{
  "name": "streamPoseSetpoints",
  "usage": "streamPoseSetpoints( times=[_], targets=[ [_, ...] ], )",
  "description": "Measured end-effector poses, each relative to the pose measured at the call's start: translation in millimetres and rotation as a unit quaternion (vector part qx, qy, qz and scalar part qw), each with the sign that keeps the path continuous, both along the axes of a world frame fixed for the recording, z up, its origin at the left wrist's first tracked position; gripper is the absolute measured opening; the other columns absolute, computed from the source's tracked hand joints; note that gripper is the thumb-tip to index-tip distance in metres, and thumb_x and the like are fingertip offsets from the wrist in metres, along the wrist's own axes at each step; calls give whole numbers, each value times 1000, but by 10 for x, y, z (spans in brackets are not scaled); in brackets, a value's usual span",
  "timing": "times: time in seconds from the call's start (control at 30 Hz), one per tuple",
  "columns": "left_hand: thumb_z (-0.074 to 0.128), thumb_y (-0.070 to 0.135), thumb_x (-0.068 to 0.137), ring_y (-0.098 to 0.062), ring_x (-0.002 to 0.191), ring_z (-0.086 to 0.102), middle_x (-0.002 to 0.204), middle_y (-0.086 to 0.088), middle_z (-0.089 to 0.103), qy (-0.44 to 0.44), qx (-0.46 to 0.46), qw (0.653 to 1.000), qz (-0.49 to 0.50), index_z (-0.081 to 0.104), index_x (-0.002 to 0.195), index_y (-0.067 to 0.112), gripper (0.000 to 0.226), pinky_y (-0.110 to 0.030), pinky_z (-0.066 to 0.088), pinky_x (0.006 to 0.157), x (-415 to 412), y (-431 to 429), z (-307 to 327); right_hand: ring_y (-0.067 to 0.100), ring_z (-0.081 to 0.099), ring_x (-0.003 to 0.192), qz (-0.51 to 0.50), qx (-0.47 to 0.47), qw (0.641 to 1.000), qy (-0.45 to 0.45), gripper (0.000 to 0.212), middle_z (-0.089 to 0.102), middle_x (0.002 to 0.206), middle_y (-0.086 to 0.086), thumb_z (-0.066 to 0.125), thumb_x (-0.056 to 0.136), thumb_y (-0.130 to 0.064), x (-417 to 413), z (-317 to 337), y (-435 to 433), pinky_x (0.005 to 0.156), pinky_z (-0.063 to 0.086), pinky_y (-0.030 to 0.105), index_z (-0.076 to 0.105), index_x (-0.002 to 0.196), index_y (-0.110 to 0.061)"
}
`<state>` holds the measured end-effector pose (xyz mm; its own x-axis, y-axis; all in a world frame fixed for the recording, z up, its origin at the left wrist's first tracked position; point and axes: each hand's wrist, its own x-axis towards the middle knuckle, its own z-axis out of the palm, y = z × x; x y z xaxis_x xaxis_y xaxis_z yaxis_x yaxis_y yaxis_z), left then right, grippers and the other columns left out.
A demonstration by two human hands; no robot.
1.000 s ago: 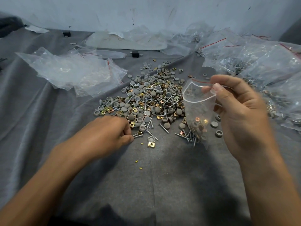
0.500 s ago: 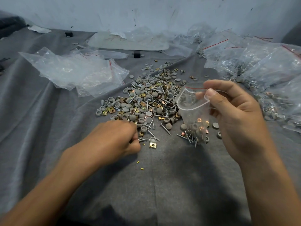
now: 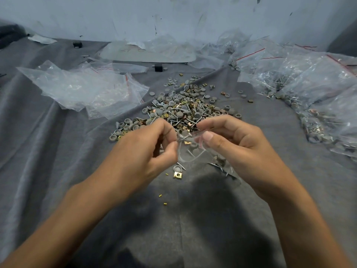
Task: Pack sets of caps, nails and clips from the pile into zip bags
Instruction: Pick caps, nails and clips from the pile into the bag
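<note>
A pile (image 3: 183, 109) of grey caps, nails and brass clips lies on the grey cloth (image 3: 58, 171) in the middle. My right hand (image 3: 237, 147) pinches the rim of a small clear zip bag (image 3: 190, 149) with caps and nails inside, held low over the pile's near edge. My left hand (image 3: 143, 151) is at the bag's mouth with fingers curled, pinching small parts at the opening; which parts I cannot tell. A single cap (image 3: 177, 168) and brass clip (image 3: 178, 174) lie just below the hands.
Empty clear zip bags (image 3: 81, 89) lie at the left. Filled bags (image 3: 313, 97) are heaped along the right. A flat pale board (image 3: 148, 53) and more plastic sit by the wall at the back. Tiny brass bits (image 3: 160, 195) dot the near cloth.
My left hand has risen from the cloth to the bag's mouth. My right hand has brought the bag down and leftward to meet it.
</note>
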<state>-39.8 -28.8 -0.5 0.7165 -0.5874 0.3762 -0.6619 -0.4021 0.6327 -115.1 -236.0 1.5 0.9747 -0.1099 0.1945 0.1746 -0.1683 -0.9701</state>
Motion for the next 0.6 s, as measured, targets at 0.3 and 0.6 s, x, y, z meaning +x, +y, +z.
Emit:
streamPoseSetpoints(
  times=[0.3,0.6],
  targets=[
    [61,38,93,-6,68,58,77,17,63,-34,21,999,-9,60,89,33,6,-22,43,60,20,-24,-48,16,73,98,-4,-6,1000,-9,18,78,101,1,65,98,-10,7,2,7,91,58,28,72,111,-19],
    [59,41,97,-2,61,56,79,17,66,-23,-73,992,100,66,98,37,8,-18,39,54,286,79,-118,2,65,78,-147,94,981,-86,15,75,90,-1,62,99,-6,43,22,-161,68,49,13,72,107,-16]
  ],
)
